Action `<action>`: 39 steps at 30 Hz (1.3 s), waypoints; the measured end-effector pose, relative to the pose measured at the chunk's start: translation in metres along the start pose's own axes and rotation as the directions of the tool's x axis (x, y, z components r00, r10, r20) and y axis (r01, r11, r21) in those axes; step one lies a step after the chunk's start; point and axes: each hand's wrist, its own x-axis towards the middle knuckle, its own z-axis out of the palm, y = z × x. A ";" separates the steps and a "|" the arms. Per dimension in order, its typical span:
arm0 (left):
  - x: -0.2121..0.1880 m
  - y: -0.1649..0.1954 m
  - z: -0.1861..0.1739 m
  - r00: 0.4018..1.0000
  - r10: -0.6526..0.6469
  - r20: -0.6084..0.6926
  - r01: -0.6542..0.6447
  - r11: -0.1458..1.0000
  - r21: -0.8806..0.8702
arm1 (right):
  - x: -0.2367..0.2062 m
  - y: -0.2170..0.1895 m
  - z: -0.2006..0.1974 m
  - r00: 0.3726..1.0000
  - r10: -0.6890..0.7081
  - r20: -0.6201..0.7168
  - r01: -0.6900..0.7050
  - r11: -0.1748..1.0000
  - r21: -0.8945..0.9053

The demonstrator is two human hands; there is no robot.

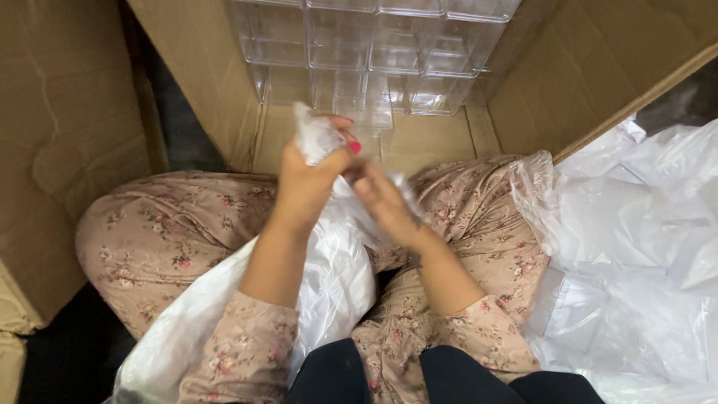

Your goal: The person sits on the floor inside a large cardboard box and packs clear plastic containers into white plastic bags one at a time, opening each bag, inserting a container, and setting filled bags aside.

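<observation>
While you sit cross-legged, your left hand [305, 183] pinches crumpled clear wrap [315, 136] over your lap; right hand [385, 203] blurred, finger state unclear; clear boxes [366, 52] stacked ahead

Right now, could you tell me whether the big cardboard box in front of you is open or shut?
Open: the cardboard box has its flaps spread outward, and stacked clear plastic containers show inside it, beyond the hands.

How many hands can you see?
2. The left hand grips crumpled clear plastic wrap; the right hand touches it from the right, blurred.
</observation>
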 end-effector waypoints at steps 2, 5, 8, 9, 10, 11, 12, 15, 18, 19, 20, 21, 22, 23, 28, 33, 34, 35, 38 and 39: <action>-0.003 0.009 -0.002 0.999 0.011 -0.052 -0.013 0.998 -0.054 | -0.001 0.002 0.009 0.992 -0.008 0.127 0.003 0.999 0.043; -0.007 0.012 -0.010 0.964 -0.068 -0.256 0.021 0.983 -0.180 | -0.008 -0.003 0.012 0.988 0.090 0.126 -0.043 0.943 -0.330; -0.010 0.002 -0.025 0.956 -0.124 -0.264 0.024 0.935 -0.354 | -0.012 -0.010 0.011 0.995 0.046 0.089 0.002 0.882 -0.471; -0.010 -0.005 -0.029 0.961 -0.132 -0.243 0.038 0.933 -0.357 | -0.013 -0.012 0.011 0.989 0.133 0.059 -0.086 0.859 -0.505; -0.008 -0.014 -0.032 0.965 -0.139 -0.223 0.051 0.932 -0.360 | -0.012 -0.014 0.012 0.975 0.219 0.028 -0.170 0.826 -0.537; -0.006 -0.023 -0.035 0.968 -0.147 -0.204 0.064 0.929 -0.364 | -0.012 -0.016 0.014 0.953 0.302 -0.005 -0.252 0.785 -0.567; -0.003 -0.033 -0.037 0.966 -0.182 -0.183 0.111 0.933 -0.342 | -0.012 -0.017 0.016 0.978 0.208 -0.031 -0.190 0.809 -0.556; 0.010 -0.063 -0.038 0.942 -0.279 -0.187 0.210 0.924 -0.320 | -0.011 -0.026 0.019 0.981 0.169 -0.098 -0.195 0.864 -0.465; 0.017 -0.079 -0.038 0.905 -0.336 -0.261 0.227 0.900 -0.372 | -0.006 -0.039 0.003 0.849 0.528 0.016 -0.493 0.802 -0.337; 0.017 -0.080 -0.037 0.918 -0.318 -0.238 0.216 0.903 -0.372 | -0.002 -0.044 -0.010 0.820 0.565 0.096 -0.494 0.782 -0.381; 0.016 -0.079 -0.036 0.930 -0.298 -0.214 0.204 0.905 -0.374 | 0.004 -0.048 -0.022 0.781 0.600 0.174 -0.489 0.761 -0.426; 0.015 -0.077 -0.033 0.934 -0.288 -0.210 0.203 0.915 -0.349 | 0.010 -0.049 -0.032 0.810 0.584 0.060 -0.500 0.740 -0.450; 0.013 -0.073 -0.030 0.938 -0.280 -0.205 0.206 0.924 -0.323 | 0.017 -0.048 -0.042 0.827 0.559 -0.055 -0.516 0.717 -0.468; 0.012 -0.069 -0.025 0.942 -0.272 -0.197 0.207 0.932 -0.296 | 0.023 -0.045 -0.049 0.836 0.523 -0.170 -0.533 0.694 -0.484; 0.016 -0.056 -0.007 0.959 -0.169 -0.227 0.128 0.974 -0.186 | 0.041 0.001 -0.030 0.967 0.219 -0.131 -0.201 0.970 0.138; 0.025 -0.065 -0.015 0.899 -0.253 -0.358 0.110 0.921 -0.373 | 0.034 0.023 -0.031 0.913 0.347 -0.215 -0.285 0.919 0.274; 0.026 -0.068 -0.017 0.912 -0.227 -0.342 0.083 0.918 -0.389 | 0.032 0.022 -0.036 0.904 0.374 -0.207 -0.321 0.914 0.248; 0.027 -0.071 -0.019 0.924 -0.200 -0.325 0.055 0.913 -0.405 | 0.031 0.019 -0.041 0.895 0.399 -0.200 -0.356 0.908 0.220; 0.025 -0.078 -0.018 0.971 -0.120 -0.206 0.058 0.958 -0.281 | 0.029 0.012 -0.043 0.919 0.334 -0.210 -0.261 0.914 0.312; 0.024 -0.079 -0.016 0.977 -0.116 -0.178 0.067 0.964 -0.259 | 0.029 0.010 -0.041 0.930 0.292 -0.222 -0.218 0.927 0.305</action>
